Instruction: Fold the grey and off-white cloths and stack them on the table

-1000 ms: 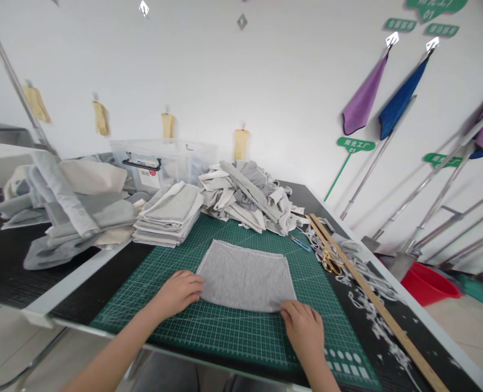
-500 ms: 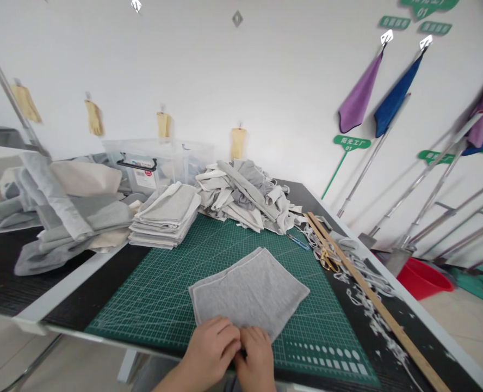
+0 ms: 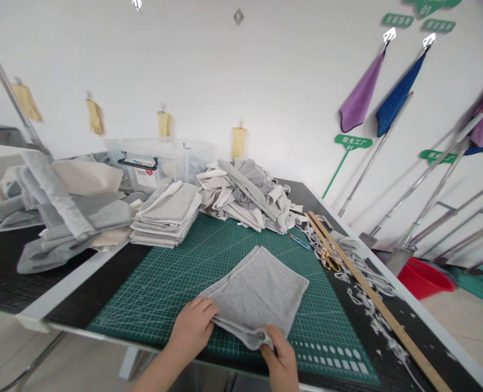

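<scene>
Head view: a grey knit fabric piece (image 3: 258,291) lies skewed on the green cutting mat (image 3: 172,277), its near edge lifted into a fold; the left hand (image 3: 192,326) presses down on that near-left edge with fingers curled over the cloth, seemingly to pin it flat against the mat, while the right hand (image 3: 280,359) pinches the bunched near corner between thumb and fingers, closed on the fabric and raising it a little off the mat; the far part of the piece rests flat. A stack of folded grey pieces (image 3: 168,215) sits at the mat's far-left corner, likely kept within reach, and a loose heap of fabric offcuts (image 3: 245,193) lies behind it. A wooden ruler (image 3: 372,305) and yellow-handled scissors (image 3: 329,260) lie along the right of the tabletop (image 3: 5,283), amid cut strips. The right hand's palm and wrist are cut off by the lower frame edge; how many layers the fold holds cannot be made out.
</scene>
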`<state>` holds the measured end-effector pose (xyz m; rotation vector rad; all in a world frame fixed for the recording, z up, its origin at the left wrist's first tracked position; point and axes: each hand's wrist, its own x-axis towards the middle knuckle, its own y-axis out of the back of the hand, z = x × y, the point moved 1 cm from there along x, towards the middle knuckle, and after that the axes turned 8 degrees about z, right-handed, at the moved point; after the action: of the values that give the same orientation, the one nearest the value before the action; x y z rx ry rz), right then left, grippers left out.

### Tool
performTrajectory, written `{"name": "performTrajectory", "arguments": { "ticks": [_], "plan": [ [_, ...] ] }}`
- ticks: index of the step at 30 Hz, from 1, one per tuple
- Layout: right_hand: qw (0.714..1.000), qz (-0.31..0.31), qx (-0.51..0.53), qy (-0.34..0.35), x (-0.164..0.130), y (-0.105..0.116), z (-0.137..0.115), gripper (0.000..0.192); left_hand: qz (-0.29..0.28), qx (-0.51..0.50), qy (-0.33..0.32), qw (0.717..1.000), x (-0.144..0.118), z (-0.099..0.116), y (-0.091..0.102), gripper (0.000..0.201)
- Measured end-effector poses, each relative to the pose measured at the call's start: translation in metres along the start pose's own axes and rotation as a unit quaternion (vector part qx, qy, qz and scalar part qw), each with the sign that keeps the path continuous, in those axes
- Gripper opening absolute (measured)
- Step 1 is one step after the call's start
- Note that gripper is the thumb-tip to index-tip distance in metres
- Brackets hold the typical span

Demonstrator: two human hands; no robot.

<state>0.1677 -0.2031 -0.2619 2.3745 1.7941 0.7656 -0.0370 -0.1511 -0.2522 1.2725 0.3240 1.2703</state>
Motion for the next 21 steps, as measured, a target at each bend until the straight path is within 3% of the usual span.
{"name": "performTrajectory", "arguments": {
  "ticks": [5, 12, 18, 21],
  "plan": [
    [0.997, 0.059, 0.013, -0.043, 0.005, 0.026, 0.009, 0.017, -0.019, 0.022, -0.036, 0.999, 0.007, -0.004, 0.018, 0.012],
    [0.986, 0.112, 0.052, -0.111, 0.003, 0.046, 0.022, 0.019, -0.126, -0.071, -0.136, 0.980, -0.002, 0.022, 0.035, 0.004],
    [0.994, 0.017, 0.085, -0.063, 0.000, 0.067, 0.015, 0.015, -0.195, -0.117, -0.156, 0.961, -0.001, 0.034, 0.056, 0.006],
    [0.994, 0.033, 0.063, -0.084, 0.006, 0.076, 0.007, 0.016, -0.178, -0.154, -0.142, 0.962, 0.012, 0.034, 0.069, 0.003]
  ]
}}
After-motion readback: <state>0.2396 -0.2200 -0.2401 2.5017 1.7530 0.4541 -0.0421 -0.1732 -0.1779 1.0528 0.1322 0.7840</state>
